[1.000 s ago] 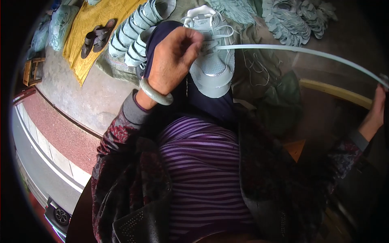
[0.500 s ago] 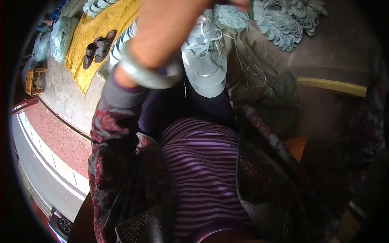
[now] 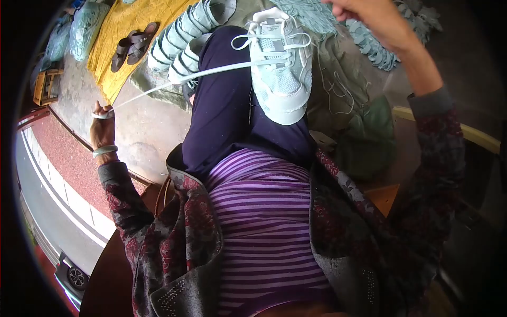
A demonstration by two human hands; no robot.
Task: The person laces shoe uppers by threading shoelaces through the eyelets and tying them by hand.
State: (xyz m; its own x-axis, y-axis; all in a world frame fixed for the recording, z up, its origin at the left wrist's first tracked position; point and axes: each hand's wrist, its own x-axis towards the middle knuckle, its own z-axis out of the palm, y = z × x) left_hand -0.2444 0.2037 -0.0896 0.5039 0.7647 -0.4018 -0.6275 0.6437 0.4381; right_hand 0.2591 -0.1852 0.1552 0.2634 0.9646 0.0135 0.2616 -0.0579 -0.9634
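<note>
A pale mint lace-up sneaker rests across my lap, toe toward me, with its laces crossed over the tongue. At the far left, my left hand is closed around one end of a flat shoelace, which runs taut from the sneaker's eyelets. A bracelet circles that wrist. My right hand is raised at the upper right, beyond the sneaker. Its fingers are curled together and partly cut off by the frame's top, so whatever they may hold is hidden.
Stacked mint shoe pieces lie beyond my knee. Dark sandals sit on a yellow cloth. Bundled pale pieces lie at the upper right, near a green cloth. A small wooden stool stands left.
My left hand has swung from above the sneaker out to the far left, drawing the shoelace taut. My right hand has moved rightward into fuller view.
</note>
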